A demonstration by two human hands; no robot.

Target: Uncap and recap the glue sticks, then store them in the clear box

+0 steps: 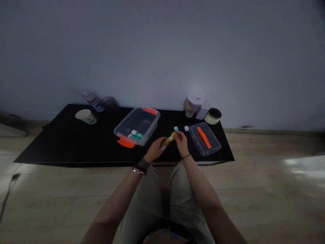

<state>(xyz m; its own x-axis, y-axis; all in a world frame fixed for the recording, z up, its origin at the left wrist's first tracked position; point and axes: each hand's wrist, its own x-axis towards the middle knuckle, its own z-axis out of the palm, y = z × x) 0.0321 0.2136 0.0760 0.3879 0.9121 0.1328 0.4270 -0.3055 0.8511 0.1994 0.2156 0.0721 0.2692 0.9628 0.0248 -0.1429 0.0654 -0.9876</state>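
My left hand (155,149) is closed round the body of a yellow and white glue stick (167,141), held at a slant over the front of the table. The fingers of my right hand (181,141) pinch the yellow cap (173,135) at its upper end. Just beyond my right hand is a green and white stick (176,128), partly hidden by the hand. A small white cap (186,128) rests to its right. Left of my hands stands a clear plastic box (151,130) with orange clips, and green and white glue sticks (137,134) lie inside it.
The box's clear lid (214,143) with an orange handle lies at right. Behind it are a lidded cream jar (212,118), a pale box (201,113) and a patterned cup (191,107). A paper cup (86,116), a bottle (93,101) and a dark jar (109,103) stand at left.
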